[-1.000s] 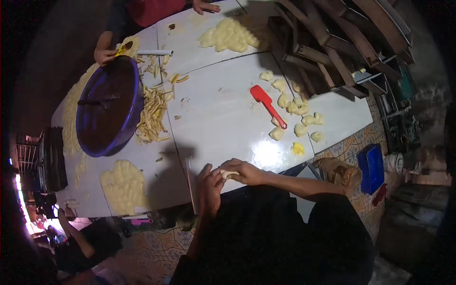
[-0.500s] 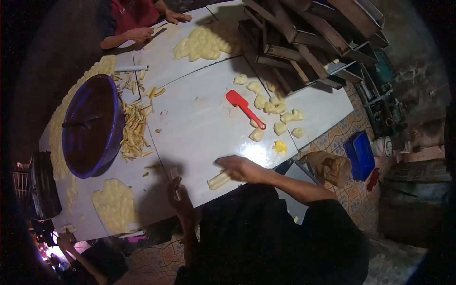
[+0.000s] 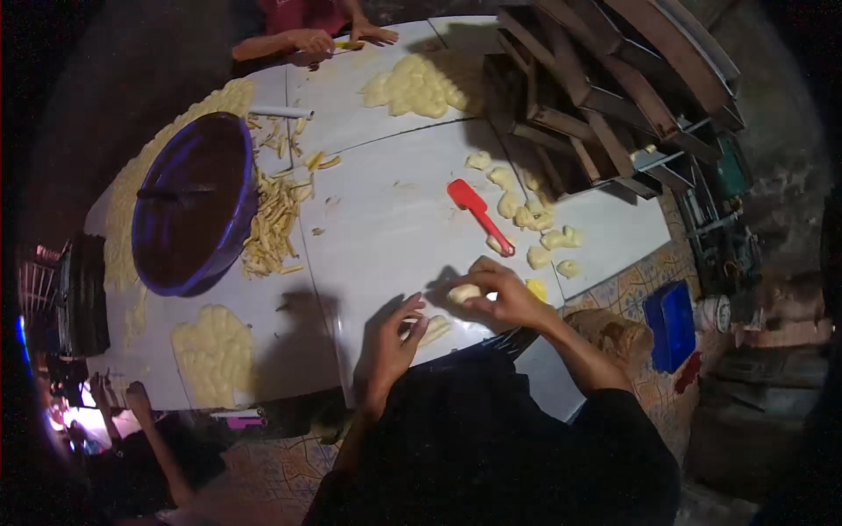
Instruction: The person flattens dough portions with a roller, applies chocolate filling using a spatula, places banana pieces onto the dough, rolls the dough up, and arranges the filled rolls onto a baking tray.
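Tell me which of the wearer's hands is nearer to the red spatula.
Right. The right hand is just below the red spatula, holding a pale dough piece; the left hand is farther away, lower and to the left.

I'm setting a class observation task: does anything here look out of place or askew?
Yes: far right on the table, the brown trays are stacked at crossed angles, not squared up. Yellowish strips lie strewn beside the purple basin, perhaps spilled or simply set aside.
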Tool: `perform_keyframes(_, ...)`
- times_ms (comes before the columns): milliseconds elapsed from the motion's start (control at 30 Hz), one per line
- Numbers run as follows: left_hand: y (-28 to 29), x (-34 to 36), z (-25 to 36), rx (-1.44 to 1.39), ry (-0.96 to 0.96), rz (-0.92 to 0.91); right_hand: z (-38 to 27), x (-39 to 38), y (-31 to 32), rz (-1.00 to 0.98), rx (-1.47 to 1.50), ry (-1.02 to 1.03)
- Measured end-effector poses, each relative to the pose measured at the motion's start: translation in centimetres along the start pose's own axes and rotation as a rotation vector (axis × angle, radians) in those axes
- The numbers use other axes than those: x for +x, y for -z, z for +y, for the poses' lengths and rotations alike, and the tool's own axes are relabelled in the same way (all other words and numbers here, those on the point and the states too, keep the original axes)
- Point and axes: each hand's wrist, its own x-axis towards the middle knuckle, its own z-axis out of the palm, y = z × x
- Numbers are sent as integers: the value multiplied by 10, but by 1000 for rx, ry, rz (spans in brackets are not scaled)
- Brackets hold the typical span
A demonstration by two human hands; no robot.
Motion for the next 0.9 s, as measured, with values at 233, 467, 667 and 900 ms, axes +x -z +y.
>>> perform_keyframes(233, 3, 35, -7, -134, 114, 277, 2, 66, -80, 105, 167, 12)
perform_keyframes(467, 17, 34, -53, 575, -78, 564, 37, 58, -102, 256, -352, 153)
perform_keyframes(667, 9, 26, -32, 866, -145, -26, 49, 68, -93, -110, -772, 504)
perform_keyframes(900, 17, 20, -21, 957, -24, 132, 68, 60, -78, -78, -794, 438)
